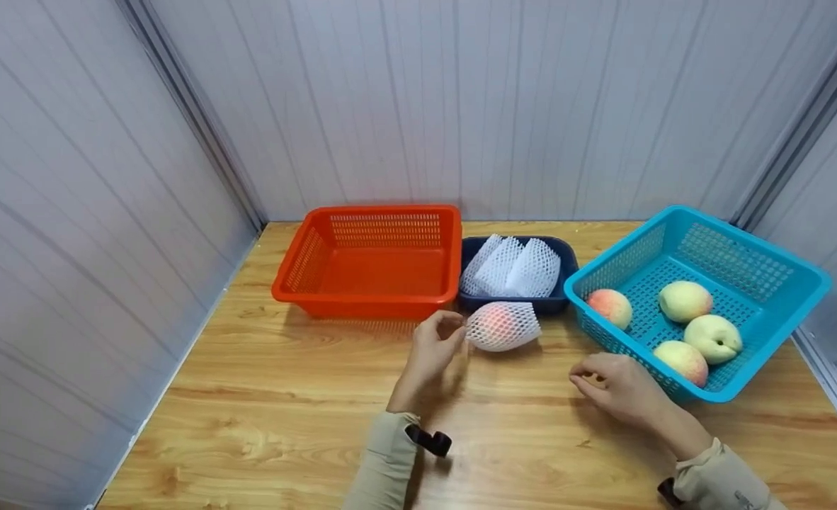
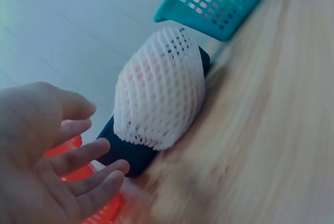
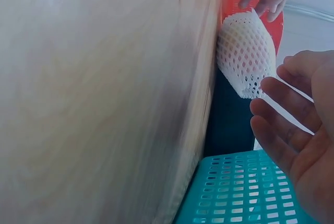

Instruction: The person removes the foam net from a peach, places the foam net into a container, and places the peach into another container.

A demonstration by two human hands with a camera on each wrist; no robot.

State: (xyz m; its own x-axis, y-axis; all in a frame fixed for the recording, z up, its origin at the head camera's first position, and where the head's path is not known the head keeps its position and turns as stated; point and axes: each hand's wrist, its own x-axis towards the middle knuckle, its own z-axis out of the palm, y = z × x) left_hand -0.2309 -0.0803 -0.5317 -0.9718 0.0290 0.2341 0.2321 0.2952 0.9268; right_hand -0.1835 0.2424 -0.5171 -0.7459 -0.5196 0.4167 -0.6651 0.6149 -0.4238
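A peach in a white foam net [image 1: 501,326] lies on the table in front of the dark blue tray, its pink skin showing through the mesh. My left hand [image 1: 435,347] is beside the net's left end; in the left wrist view its loosely bent fingers [image 2: 83,156] stand apart with nothing between them. Farther right, my right hand [image 1: 620,386] hovers over the table by the near corner of the teal basket [image 1: 772,347]. Its fingers [image 3: 284,104] are relaxed and hold nothing. Several bare peaches [image 1: 685,301] lie inside that basket.
At the back left stands a red basket [image 1: 365,304] with nothing in it. Between the two baskets, the dark blue tray [image 1: 549,305] holds several white foam nets [image 1: 534,269]. Wall panels [image 1: 425,106] enclose the wooden table [image 1: 263,425] at the back and sides.
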